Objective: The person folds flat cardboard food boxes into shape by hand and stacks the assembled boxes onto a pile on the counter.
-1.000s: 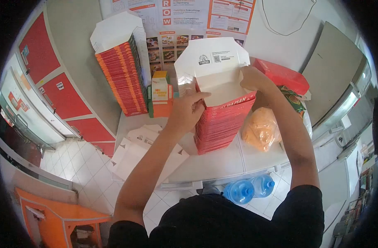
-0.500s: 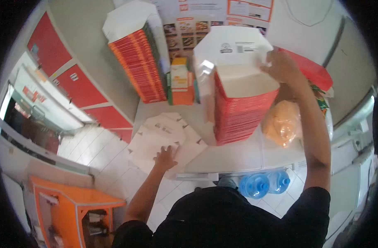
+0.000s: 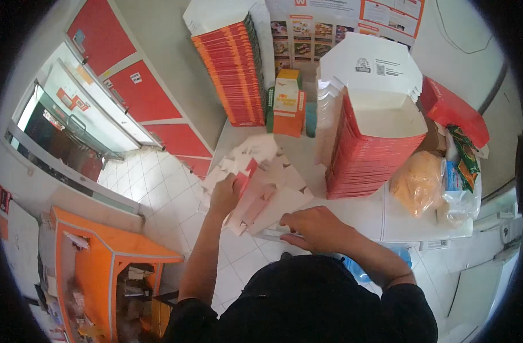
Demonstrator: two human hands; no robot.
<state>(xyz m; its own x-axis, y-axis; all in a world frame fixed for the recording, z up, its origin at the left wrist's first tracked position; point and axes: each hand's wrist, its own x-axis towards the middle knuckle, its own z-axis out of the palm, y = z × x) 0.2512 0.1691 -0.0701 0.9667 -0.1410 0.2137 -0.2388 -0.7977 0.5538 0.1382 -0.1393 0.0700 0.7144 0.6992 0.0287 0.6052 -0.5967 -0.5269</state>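
Observation:
My left hand is closed on the edge of a white cardboard box blank, whose red outer side shows near the fingers. The blank is partly raised and smeared by motion, above more flat white blanks at the table's front left. My right hand is at the table's front edge, right of the blank, with its fingers bent and a gap between thumb and forefinger; nothing shows in it. Beyond it stands a tall stack of nested red boxes, the top one with its white lid up.
Another stack of orange-red boxes stands at the back left, beside small orange and yellow cartons. A plastic bag with orange contents lies at the right. Blue water bottles stand below the table. An orange cabinet is at lower left.
My right hand has come from the top of the red stack to the table's front edge. My left hand, earlier flat on the blanks, now grips and lifts one. The view has shifted.

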